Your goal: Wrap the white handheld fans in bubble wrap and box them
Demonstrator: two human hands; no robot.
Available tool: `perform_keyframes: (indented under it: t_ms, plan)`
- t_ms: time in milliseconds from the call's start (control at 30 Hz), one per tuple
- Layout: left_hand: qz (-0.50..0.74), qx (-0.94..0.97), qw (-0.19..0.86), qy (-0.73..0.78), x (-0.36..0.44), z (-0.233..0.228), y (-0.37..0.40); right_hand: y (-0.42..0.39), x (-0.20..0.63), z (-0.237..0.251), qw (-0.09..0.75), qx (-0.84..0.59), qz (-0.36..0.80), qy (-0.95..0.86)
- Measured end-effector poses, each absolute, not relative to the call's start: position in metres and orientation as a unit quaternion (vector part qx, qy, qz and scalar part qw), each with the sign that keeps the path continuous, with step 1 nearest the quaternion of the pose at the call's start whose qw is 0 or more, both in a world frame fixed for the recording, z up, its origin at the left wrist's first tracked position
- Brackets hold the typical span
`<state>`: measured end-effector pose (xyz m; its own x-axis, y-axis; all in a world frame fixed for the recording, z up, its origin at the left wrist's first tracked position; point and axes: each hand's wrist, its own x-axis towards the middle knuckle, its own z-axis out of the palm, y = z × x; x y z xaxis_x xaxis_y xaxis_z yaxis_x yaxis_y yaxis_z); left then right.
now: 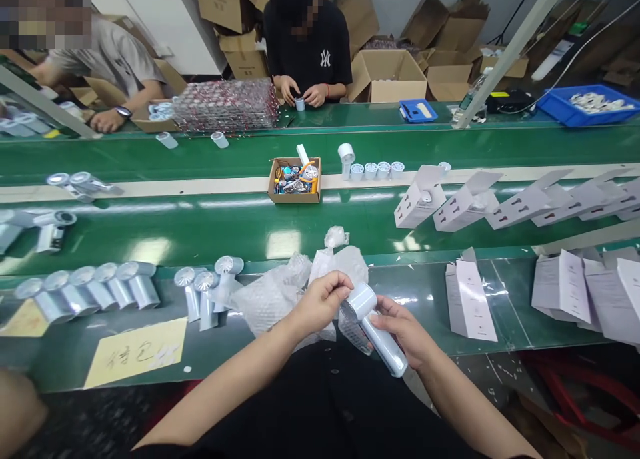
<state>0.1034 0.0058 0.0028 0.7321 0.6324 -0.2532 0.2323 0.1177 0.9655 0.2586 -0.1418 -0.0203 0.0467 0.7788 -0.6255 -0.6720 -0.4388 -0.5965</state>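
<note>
While your right hand [407, 332] grips the fan [373, 329] handle above your lap, your left hand [323, 299] fingers pinch a bag [280, 292]; next, I think, slide the fan inside carefully.

small cardboard box [294, 191] of parts on the green belt [200, 226], white cartons [470, 302] at right.

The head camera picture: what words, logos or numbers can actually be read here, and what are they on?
"NY": white logo on the black T-shirt of the person across the belt.
Handwritten characters on the yellow paper at the near table edge: too blurred to read.
Print on the white cartons and leaflets on the right: too small to read.
The handheld fan held by the left hand and right hand: no readable text.
</note>
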Motion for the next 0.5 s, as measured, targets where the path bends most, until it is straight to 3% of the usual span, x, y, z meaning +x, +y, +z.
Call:
perform_keyframes:
  t_ms: [133, 267, 367, 500]
  plan:
    - [0.096, 0.726, 0.629, 0.263, 0.094, 0.027, 0.003, -0.145, 0.257, -0.001, 0.538, -0.506, 0.672, -0.059]
    - [0.056, 0.746, 0.62, 0.238, 0.098, 0.023, 0.008, -0.146, 0.248, 0.003, 0.551, -0.559, 0.614, -0.084]
    - [0.108, 0.736, 0.609, 0.277, 0.106, 0.011, 0.001, -0.148, 0.24, 0.002, 0.54, -0.605, 0.582, -0.066]
    - [0.202, 0.849, 0.457, 0.175, 0.101, 0.01, -0.012, -0.151, 0.237, 0.01, 0.533, -0.567, 0.627, -0.032]
